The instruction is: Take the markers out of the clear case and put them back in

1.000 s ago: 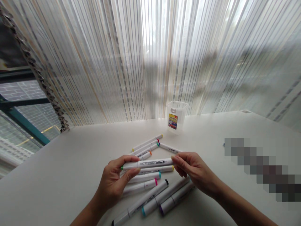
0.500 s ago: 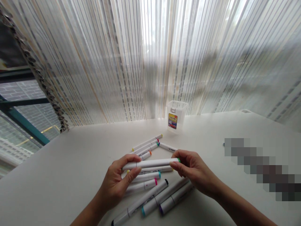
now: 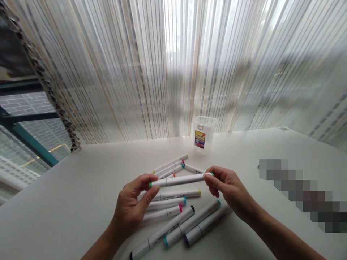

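Note:
A white marker with green ends [image 3: 181, 180] is held up above the table between my two hands. My left hand [image 3: 135, 200] pinches its left end between thumb and fingers. At the other end, the thumb and fingertips of my right hand [image 3: 227, 184] close on the green tip. Below lie several white markers, among them a yellow-tipped one [image 3: 180, 195], a pink-tipped one [image 3: 162, 214], a black-tipped one [image 3: 165, 231], a light-blue-tipped one [image 3: 193, 222] and a purple-tipped one [image 3: 207, 225]. My left hand hides the left ends of some.
A clear plastic container [image 3: 207, 135] with a yellow and blue label stands upright at the back of the white table [image 3: 81, 202]. More markers [image 3: 170, 164] lie in front of it. A striped curtain [image 3: 151, 72] hangs behind. A pixelated patch [image 3: 303, 195] covers the right side.
The green-tipped marker has risen a little and moved right, now tilted up at its right end. Both its green ends show now. My right hand has shifted slightly right.

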Motion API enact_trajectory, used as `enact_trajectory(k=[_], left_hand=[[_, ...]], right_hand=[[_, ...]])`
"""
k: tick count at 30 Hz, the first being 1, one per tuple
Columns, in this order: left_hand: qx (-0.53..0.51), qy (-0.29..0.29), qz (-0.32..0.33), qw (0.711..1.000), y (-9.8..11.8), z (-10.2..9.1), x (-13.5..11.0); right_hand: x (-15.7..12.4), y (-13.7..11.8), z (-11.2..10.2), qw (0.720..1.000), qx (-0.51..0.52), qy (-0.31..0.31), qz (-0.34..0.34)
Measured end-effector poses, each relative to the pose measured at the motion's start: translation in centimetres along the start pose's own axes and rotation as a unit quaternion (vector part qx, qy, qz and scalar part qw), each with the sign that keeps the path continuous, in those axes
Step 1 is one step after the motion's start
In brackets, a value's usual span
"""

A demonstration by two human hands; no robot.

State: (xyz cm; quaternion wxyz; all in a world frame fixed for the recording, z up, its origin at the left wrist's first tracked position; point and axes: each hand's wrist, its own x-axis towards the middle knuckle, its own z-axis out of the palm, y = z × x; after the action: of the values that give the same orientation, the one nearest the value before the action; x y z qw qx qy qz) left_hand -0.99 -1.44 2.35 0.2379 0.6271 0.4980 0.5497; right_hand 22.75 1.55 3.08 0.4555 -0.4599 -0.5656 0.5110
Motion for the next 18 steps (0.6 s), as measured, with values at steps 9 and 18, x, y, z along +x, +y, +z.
enact_trajectory(k=[9,18], left_hand=[[-0.057,0.036,0.005,0.998,0.02,0.12,0.34],[-0.043,0.039,0.004,0.998,0.05,-0.14,0.49]], right_hand=[[0.09,0.27,-0.14,1.0,0.013,0.02,0.004],[0.13,0.22,-0.15,1.0,0.016,0.01,0.0]])
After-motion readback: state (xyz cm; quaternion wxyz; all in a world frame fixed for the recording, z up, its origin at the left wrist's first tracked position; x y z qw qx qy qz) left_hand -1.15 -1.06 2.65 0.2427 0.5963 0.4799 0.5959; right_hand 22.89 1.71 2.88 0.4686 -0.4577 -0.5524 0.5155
